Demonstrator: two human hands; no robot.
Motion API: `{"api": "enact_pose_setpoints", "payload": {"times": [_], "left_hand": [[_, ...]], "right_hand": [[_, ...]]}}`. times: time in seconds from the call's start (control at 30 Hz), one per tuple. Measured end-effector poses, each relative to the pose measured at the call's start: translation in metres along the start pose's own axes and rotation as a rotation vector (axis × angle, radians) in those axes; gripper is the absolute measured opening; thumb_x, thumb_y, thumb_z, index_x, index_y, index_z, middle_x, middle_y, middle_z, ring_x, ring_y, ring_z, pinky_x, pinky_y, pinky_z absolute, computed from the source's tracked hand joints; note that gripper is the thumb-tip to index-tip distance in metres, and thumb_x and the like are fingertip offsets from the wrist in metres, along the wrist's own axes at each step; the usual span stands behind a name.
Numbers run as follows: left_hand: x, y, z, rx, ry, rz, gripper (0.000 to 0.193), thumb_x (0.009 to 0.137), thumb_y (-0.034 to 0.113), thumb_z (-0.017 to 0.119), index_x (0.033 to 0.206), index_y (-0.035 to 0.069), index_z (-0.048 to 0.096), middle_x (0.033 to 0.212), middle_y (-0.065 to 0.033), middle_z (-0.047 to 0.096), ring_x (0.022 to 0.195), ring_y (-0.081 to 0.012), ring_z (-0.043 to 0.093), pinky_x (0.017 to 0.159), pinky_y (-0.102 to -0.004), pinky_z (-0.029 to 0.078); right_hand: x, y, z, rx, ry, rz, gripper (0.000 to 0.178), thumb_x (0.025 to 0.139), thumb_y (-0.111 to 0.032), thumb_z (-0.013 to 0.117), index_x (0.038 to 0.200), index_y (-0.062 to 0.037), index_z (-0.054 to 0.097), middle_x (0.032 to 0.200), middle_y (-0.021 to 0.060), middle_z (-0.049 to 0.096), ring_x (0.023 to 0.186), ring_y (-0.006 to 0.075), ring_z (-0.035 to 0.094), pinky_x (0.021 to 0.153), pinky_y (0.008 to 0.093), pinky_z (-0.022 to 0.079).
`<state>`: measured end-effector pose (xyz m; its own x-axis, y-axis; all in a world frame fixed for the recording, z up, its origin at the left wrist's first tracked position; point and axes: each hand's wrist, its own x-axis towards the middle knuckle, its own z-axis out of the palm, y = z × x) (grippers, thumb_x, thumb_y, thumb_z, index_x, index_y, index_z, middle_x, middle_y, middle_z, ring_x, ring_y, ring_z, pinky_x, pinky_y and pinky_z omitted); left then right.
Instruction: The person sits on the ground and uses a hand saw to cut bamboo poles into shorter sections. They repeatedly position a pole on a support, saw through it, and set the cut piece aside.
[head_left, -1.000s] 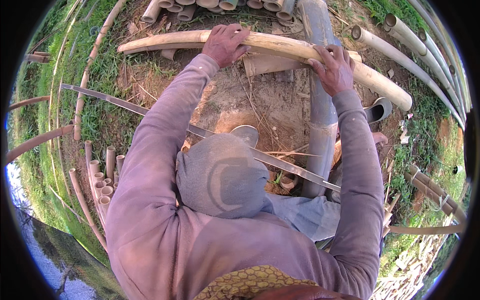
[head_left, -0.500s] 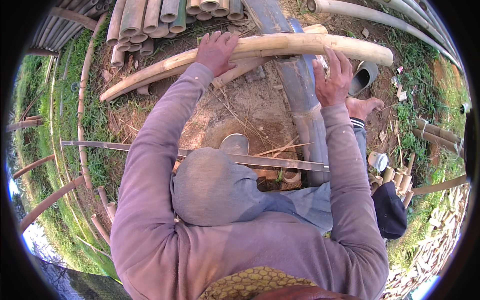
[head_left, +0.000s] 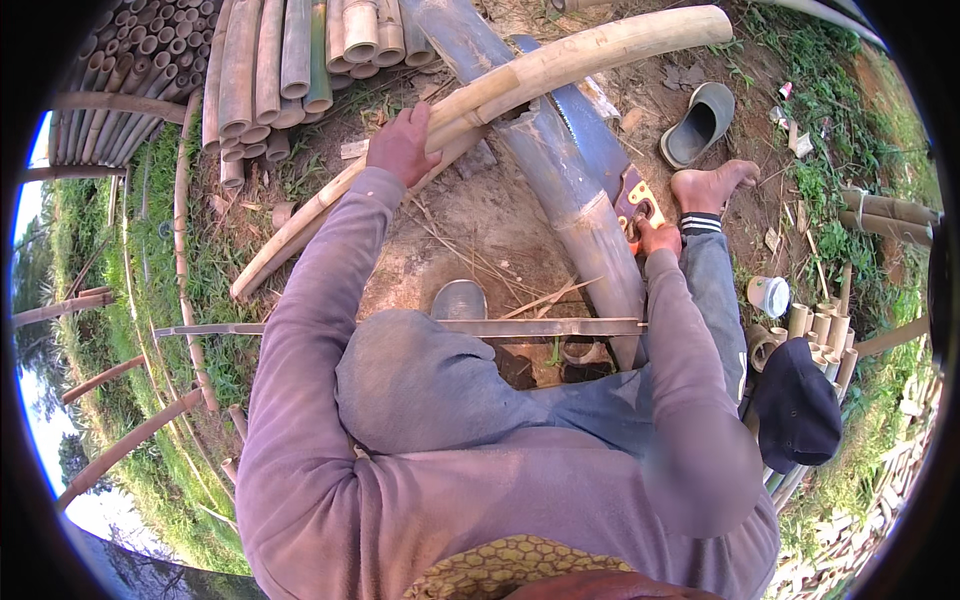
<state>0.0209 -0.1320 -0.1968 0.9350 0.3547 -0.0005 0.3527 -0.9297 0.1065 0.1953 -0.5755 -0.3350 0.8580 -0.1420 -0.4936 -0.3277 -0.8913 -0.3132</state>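
Observation:
My left hand (head_left: 403,148) lies over a pale bamboo pole (head_left: 600,55), fingers wrapped on its upper side. The pole slants across a thick grey bamboo trunk (head_left: 575,200), its right end raised away from me. My right hand (head_left: 657,238) grips the orange and yellow handle of a handsaw (head_left: 588,135). Its bluish toothed blade lies along the right side of the trunk, pointing away under the pole. A bare foot (head_left: 715,187) rests just right of the right hand.
Cut bamboo poles (head_left: 262,70) are stacked at the far left. A loose sandal (head_left: 698,125) lies beyond the foot. A long thin strip (head_left: 540,327) crosses in front of my knee. On the right are a white cup (head_left: 768,296), short bamboo pieces (head_left: 825,328) and a dark cap (head_left: 795,405).
My right hand has left the bamboo pole and come down onto the handsaw's handle. The pole has tilted, its right end farther away and its left end nearer. My left hand remains on it.

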Motion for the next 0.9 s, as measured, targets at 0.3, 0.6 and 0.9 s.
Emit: {"api": "enact_pose_setpoints", "payload": {"times": [0.3,0.6,0.9], "left_hand": [[0.001,0.004,-0.002,-0.009,-0.022,-0.051,0.075,0.078,0.034,0.088,0.137,0.013,0.047,0.126,-0.0139,0.064,0.113,-0.0394,0.069,0.093,-0.0504,0.058],[-0.004,0.011,-0.015,0.0,-0.08,-0.104,0.075,0.08,0.034,0.088,0.139,0.014,0.046,0.127,-0.015,0.064,0.115,-0.039,0.069,0.094,-0.0493,0.058],[-0.002,0.008,-0.01,0.0,-0.071,-0.094,0.078,0.082,0.033,0.088,0.143,0.014,0.045,0.129,-0.0171,0.065,0.116,-0.0379,0.07,0.093,-0.05,0.058]], "right_hand": [[-0.051,0.014,-0.031,1.185,0.183,-0.271,0.051,0.077,0.004,0.074,0.125,0.0023,0.057,0.109,0.0088,0.064,0.094,0.0191,0.067,0.083,0.0315,0.056],[-0.234,0.099,-0.175,0.701,0.166,-0.783,0.025,0.086,-0.003,0.066,0.11,0.0044,0.063,0.087,0.0031,0.058,0.071,0.011,0.056,0.063,0.0249,0.045],[-0.258,0.038,-0.111,0.683,0.251,-1.081,0.04,0.099,-0.018,0.08,0.127,0.0067,0.066,0.116,0.0175,0.072,0.103,0.0267,0.07,0.095,0.0392,0.054]]}}
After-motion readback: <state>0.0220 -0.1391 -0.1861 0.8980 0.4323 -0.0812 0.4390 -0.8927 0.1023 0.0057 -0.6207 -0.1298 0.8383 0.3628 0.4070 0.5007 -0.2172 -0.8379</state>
